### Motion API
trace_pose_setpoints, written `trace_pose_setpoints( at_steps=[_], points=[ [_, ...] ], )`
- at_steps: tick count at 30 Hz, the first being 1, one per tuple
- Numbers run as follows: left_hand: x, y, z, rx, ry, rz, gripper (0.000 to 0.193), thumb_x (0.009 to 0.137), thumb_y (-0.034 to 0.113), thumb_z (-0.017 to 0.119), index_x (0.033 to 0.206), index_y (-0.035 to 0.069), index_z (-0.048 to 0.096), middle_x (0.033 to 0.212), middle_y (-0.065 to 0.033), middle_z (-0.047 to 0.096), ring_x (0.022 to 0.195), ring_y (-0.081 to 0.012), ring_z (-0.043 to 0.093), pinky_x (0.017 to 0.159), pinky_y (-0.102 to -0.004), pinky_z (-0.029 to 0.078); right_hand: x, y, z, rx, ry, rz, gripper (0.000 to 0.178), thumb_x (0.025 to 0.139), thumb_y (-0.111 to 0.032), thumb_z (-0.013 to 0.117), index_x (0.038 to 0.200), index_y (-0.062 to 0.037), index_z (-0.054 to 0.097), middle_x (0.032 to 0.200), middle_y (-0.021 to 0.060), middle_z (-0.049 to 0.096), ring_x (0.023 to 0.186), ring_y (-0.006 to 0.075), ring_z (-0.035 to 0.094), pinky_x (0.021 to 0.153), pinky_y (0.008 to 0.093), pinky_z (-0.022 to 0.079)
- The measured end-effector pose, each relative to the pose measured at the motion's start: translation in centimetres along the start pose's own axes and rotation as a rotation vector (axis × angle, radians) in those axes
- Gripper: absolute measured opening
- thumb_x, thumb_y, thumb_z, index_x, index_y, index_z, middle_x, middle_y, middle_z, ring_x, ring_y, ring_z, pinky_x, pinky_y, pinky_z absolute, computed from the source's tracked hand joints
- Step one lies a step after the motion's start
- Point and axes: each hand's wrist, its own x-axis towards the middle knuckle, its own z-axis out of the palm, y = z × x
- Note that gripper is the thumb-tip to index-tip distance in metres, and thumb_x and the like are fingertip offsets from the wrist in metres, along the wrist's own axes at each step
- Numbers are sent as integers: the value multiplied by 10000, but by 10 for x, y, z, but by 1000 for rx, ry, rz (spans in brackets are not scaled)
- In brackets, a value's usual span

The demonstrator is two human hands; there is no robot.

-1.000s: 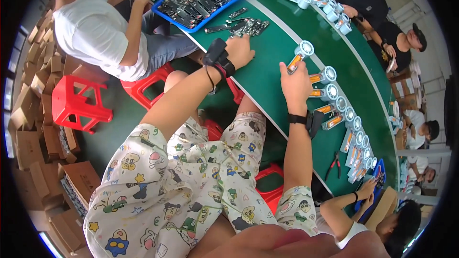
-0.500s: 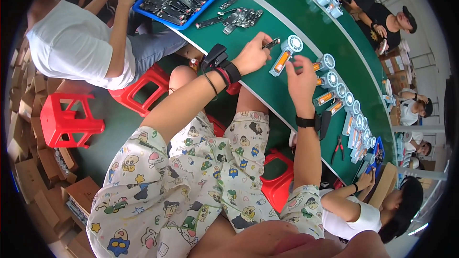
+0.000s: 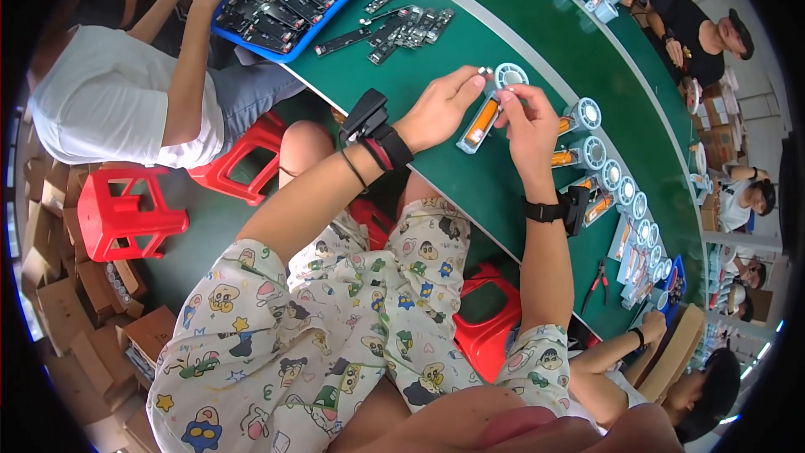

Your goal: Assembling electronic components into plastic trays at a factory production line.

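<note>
A light blue handheld fan (image 3: 471, 136) lies on the green table before me, its handle exposing an orange battery (image 3: 483, 120). My left hand (image 3: 443, 107) is closed by the fan's round head (image 3: 511, 75). It grips a small circuit board (image 3: 485, 72), mostly covered by the fingers, with only a pale end showing at the fingertips. My right hand (image 3: 528, 122) pinches at the right side of the fan, just below the head. What lies between those fingertips is too small to make out.
More fans (image 3: 589, 153) line the table to the right, near red-handled pliers (image 3: 596, 285). Loose circuit boards (image 3: 411, 29) lie beside a blue tray (image 3: 295, 52) of boards at the far left. Co-workers sit on both sides; a red stool (image 3: 126, 214) stands at left.
My two hands have come together over the fan. The right hand's fingers have closed into a pinch, and the board in my left hand has turned and is now mostly hidden.
</note>
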Motion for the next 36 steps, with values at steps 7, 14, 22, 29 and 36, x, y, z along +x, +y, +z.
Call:
trace_pose_setpoints(
  at_steps=[7,14,22,29,36],
  points=[
    [-5,6,5,189,-107,88,323,1056,217,536,1246,-30,620,964,-63,581,877,-96,534,774,-263,447,-5,15,1,-290,64,-251,116,974,-95,649,1055,-16,672,913,54,668,697,141,626,564,271,475],
    [-8,26,2,-60,-116,-208,323,1013,202,624,1237,-30,645,834,-16,609,704,-54,512,625,-222,435,-8,4,2,-562,117,-547,103,965,-84,645,1042,-19,666,911,124,645,686,289,636,585,351,494],
    [-1,32,-9,-4,-146,-229,318,961,214,690,1149,-42,706,822,-31,664,660,-57,533,546,-229,419,-15,0,2,-759,112,-541,91,962,-91,650,1032,-35,666,939,115,656,736,321,659,605,375,518],
    [16,64,-27,42,-355,-544,290,934,224,712,1048,-42,732,734,2,588,501,-52,431,419,-233,286,-8,5,-2,-615,70,-597,96,950,-84,665,1030,-34,651,909,116,649,723,310,653,606,365,516],
    [10,50,-17,-124,-313,-550,266,989,250,665,1053,-5,701,746,16,576,524,-49,456,449,-215,314,-11,4,-1,-621,110,-550,85,949,-71,665,1018,-30,639,897,118,649,721,304,648,614,362,514]
  ],
)
